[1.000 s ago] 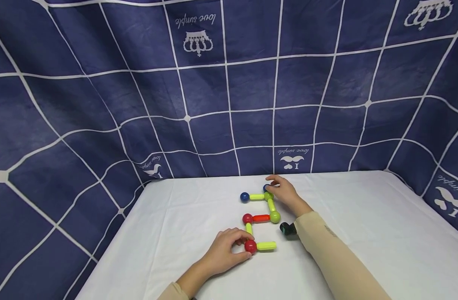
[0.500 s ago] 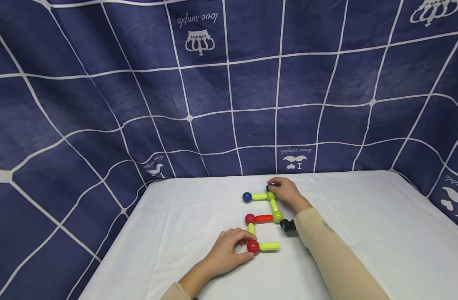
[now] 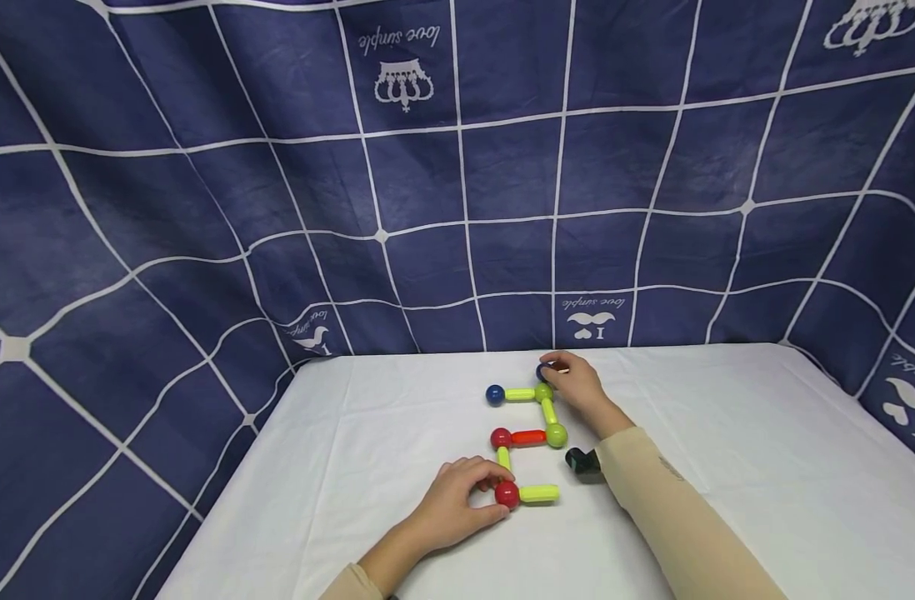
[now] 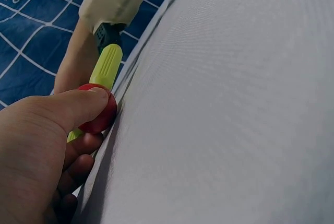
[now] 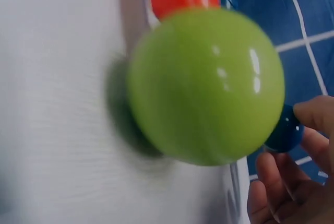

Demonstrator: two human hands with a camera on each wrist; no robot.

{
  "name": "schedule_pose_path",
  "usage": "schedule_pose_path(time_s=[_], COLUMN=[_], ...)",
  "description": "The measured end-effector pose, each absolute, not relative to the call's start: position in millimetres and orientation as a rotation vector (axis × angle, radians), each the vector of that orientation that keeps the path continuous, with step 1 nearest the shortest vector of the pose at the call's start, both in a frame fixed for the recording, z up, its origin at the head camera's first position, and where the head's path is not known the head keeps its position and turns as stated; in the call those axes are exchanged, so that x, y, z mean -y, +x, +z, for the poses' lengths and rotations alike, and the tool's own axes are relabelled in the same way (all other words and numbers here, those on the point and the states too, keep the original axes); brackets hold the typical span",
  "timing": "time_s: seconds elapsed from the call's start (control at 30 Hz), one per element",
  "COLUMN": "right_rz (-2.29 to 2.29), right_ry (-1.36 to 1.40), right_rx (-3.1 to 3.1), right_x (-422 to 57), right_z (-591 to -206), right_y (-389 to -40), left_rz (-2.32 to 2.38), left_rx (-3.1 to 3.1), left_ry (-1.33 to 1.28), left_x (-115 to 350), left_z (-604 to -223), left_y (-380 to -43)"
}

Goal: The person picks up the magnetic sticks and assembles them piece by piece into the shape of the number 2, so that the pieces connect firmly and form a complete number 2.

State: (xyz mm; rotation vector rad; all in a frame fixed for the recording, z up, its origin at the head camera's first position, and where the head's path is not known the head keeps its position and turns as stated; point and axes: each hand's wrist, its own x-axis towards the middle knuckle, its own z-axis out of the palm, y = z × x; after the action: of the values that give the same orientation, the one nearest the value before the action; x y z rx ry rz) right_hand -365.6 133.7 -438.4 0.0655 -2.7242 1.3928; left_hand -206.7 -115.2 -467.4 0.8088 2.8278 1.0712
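Magnetic rods and balls lie joined in a zigzag on the white cloth. My left hand (image 3: 450, 508) pinches the near red ball (image 3: 507, 495) between thumb and fingers; the left wrist view shows the thumb on top of that red ball (image 4: 104, 117). A yellow-green rod (image 3: 538, 493) sticks out to its right. At the far end my right hand (image 3: 577, 387) pinches a dark blue ball (image 5: 286, 132), just behind a green ball (image 3: 543, 392). From there a yellow-green rod (image 3: 520, 394) leads left to another blue ball (image 3: 495, 395). A nearer green ball (image 5: 209, 88) fills much of the right wrist view.
Mid-chain, a red rod (image 3: 528, 437) links a second red ball (image 3: 501, 437) to the nearer green ball. A black wrist device (image 3: 581, 461) shows beside the right sleeve. Behind the table (image 3: 337, 467) hangs a navy checked cloth (image 3: 502, 175).
The right hand has shifted slightly right and away with its blue ball, beside the far green ball. The left hand keeps its grip on the red ball. The head view has shifted slightly.
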Motion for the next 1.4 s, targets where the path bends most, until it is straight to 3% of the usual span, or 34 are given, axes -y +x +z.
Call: schedule_pose_path(time_s=[0.73,1.13,1.4], right_rz=[1.664,1.642,1.836], right_ry=[0.34,0.542,0.741], right_rx=[2.567,2.664,2.683], right_x=[-146.8,-164.7,-177.0], right_z=[-417.6,-436.1,-451.7], right_y=[-283.4,-244.2,-237.9], left_rz=[1.064,1.082,1.086], left_rx=[-2.833,-2.818,-2.813], left_ry=[0.813,0.806,0.814], left_x=[115.5,115.3,115.0], left_z=[-467.1,-467.8,-468.1], left_y=[-206.7,-206.6,-206.4])
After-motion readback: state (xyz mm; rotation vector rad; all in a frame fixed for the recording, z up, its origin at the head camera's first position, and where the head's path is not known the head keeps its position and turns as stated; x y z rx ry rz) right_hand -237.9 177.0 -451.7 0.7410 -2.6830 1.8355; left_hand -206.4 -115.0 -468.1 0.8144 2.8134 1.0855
